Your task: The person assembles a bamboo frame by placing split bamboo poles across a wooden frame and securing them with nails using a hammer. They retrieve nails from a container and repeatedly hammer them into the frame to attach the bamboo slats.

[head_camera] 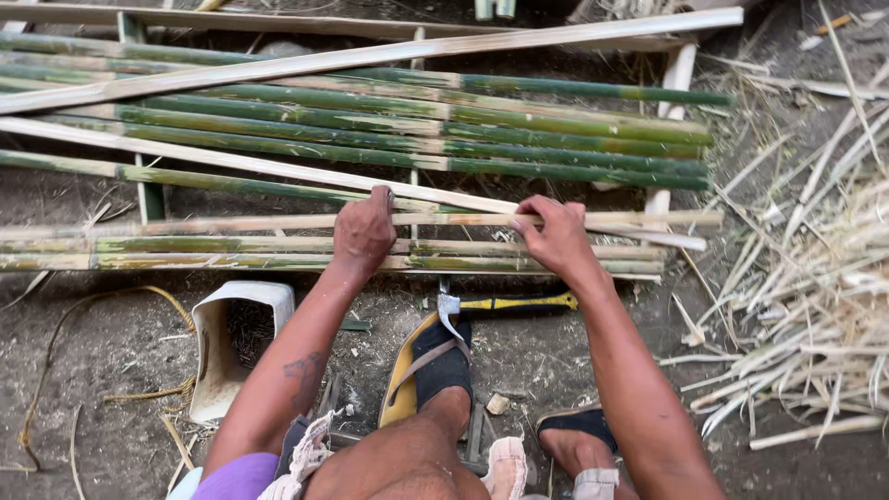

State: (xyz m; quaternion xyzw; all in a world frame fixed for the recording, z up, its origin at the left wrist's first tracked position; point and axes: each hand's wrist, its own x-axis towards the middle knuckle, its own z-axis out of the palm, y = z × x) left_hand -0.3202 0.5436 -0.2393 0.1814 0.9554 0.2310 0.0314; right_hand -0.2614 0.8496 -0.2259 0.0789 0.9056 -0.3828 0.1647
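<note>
My left hand [364,229] and my right hand [554,233] both grip a long pale split bamboo slat [231,161] that runs diagonally from the far left down to the right. The slat lies across a row of green and yellowish split bamboo strips [519,120] set side by side on pale wooden crosspieces [670,104]. My hands rest over the nearest yellow-green strips [231,248]. Another pale slat [389,54] crosses the strips farther back. My feet in dark sandals [435,366] stand on the dirt below.
A hammer with a yellow handle [505,302] lies by my left foot. A white plastic container [227,347] lies tipped on the ground at left. A heap of pale bamboo shavings [815,306] covers the right side. A curved yellow strip [120,306] lies at left.
</note>
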